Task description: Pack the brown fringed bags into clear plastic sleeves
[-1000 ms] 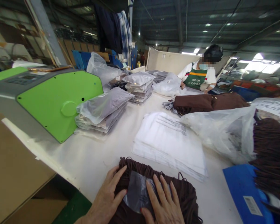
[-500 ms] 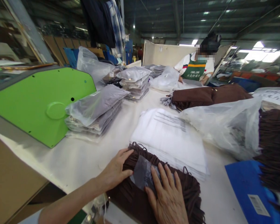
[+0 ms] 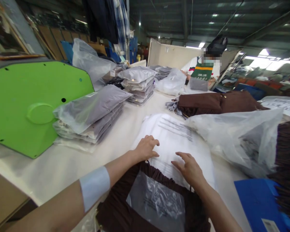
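Note:
Both my hands are over the near part of a stack of white plastic bags [image 3: 164,129] with dark print lines. My left hand [image 3: 147,147] has its fingers apart and curved, at the stack's left side. My right hand [image 3: 188,166] faces it from the right, thumb and fingers spread. Whether either touches the top bag I cannot tell. Below them lies a gathered dark brown garment pile [image 3: 118,206] with drawcord loops along its far edge. A small clear plastic bag [image 3: 157,201] with print rests flat on the brown cloth.
A green machine [image 3: 41,106] stands at the left beside stacked bagged grey garments [image 3: 94,112]. More bagged stacks [image 3: 137,83] lie behind. At the right are a brown garment bundle [image 3: 207,103], a clear plastic sack [image 3: 236,138] and a blue folder [image 3: 256,203]. A co-worker [image 3: 201,72] is across the table.
Both hands have lifted off the brown garments and small clear bag and moved forward over the white bags. The small clear bag now lies uncovered. Across the table, the co-worker now holds up a grey packet.

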Available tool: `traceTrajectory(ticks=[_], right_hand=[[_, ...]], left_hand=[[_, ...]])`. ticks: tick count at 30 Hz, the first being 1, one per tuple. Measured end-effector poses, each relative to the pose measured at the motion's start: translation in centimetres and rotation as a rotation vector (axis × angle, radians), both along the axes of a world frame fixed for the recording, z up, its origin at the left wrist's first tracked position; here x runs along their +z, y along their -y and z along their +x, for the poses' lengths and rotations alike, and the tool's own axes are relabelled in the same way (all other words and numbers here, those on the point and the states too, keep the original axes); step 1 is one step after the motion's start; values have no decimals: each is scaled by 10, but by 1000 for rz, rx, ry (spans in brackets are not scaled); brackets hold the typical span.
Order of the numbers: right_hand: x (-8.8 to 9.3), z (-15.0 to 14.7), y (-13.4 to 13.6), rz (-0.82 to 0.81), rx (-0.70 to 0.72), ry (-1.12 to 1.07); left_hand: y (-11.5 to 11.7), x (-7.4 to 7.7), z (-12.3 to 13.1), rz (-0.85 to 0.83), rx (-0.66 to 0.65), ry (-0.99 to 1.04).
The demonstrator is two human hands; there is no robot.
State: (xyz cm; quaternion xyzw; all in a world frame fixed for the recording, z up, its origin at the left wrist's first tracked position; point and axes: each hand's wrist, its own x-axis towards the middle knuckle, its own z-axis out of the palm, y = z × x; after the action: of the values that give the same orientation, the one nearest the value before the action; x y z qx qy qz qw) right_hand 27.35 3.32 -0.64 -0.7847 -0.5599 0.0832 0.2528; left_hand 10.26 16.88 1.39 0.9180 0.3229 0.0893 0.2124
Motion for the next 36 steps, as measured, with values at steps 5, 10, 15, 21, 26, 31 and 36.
traceTrajectory(ticks=[5,10,15,21,26,31,36], right_hand=[[-23,18,-22,-88,23,-91],[-20,24,-30,-175,14,-200],[-2,28,-39,-203,28,-210],[26,22,-37,-124,35,22],[28,21,-14,-84,93,320],[25,35,22,-117,-57,455],[24,33,54,-32,-265,59]], left_hand=[[-15,-14,11,-54,-38,-72],[-19,-12,16,-47,-10,-104],[-14,-1,19,67,-45,-97],[-4,11,23,293,-191,-95],[-10,19,20,324,-182,-134],[-25,15,-13,328,-60,-115],[-34,0,-56,198,224,-58]])
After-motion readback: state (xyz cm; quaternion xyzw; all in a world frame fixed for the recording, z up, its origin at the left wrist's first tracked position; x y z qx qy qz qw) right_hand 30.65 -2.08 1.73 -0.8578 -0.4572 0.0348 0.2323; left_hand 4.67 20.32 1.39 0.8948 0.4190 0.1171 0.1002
